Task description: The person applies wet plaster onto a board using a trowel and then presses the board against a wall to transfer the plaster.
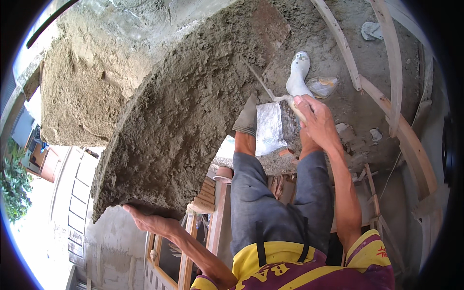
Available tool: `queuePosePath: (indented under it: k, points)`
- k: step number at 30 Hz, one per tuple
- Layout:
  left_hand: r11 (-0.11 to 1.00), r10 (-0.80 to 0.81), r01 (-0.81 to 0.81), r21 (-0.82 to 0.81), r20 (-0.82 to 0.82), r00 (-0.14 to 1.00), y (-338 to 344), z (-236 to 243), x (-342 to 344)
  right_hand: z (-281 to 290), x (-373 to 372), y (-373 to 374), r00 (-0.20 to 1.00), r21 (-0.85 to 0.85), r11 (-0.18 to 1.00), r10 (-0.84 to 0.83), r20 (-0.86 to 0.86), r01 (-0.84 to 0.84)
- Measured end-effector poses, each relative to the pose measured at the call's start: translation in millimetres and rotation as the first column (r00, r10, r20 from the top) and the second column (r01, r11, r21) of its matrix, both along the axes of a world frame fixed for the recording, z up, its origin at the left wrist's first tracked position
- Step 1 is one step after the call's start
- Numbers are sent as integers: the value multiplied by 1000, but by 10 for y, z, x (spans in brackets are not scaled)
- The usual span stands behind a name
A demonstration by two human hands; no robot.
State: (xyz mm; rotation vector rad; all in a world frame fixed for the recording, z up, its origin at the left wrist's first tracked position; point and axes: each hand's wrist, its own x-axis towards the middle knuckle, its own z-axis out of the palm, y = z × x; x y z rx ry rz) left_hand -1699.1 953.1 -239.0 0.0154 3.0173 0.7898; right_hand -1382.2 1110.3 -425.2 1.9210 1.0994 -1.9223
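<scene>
1. We are gripping the trowel by its handle in our right hand, fingers closed around it; the thin blade is pointing up and left, and we are not managing to tell whether it is touching the cement.
2. That cement is covering the curved surface in front and to our left, looking rough and lumpy.
3. We are resting our left hand at its lower edge, partly hidden; how far it is opening, or whether it is gripping anything, we cannot tell.
4. For a good finish, we are probably wanting a nearly flat blade, light overlapping strokes, and hollows filled before smoothing.
5. Near that lower edge, we are likely needing gentle pressure, so nothing is sagging.
6. Beside our white boot, a clear bag is holding something yellowish, unclear to us.
7. Between our legs, a whitish sack is lying, its contents hidden.
</scene>
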Motion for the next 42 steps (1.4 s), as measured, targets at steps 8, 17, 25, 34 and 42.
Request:
queuePosePath:
  k: [8,17,25,34,42]
  points:
    - [999,-41,40,-19,-9,999,-50,82,-14,-917,162,-143,999,2,999,-42,9,42]
    - [996,13,-16,-85,-29,999,-5,26,50,-2158,43,-321,994,424,906,-60,94,15]
    - [996,-4,-5,-88,-104,995,-47,17,113,-2363,215,-72,958,353,920,74,275,-173]
    - [999,39,-39,-11,43,998,-60,191,-131,-2396,-322,291,976,475,862,86,200,-174]
    - [995,-12,0,-100,-116,993,-68,48,-278,-3163,-262,731,860,218,902,-425,284,374]
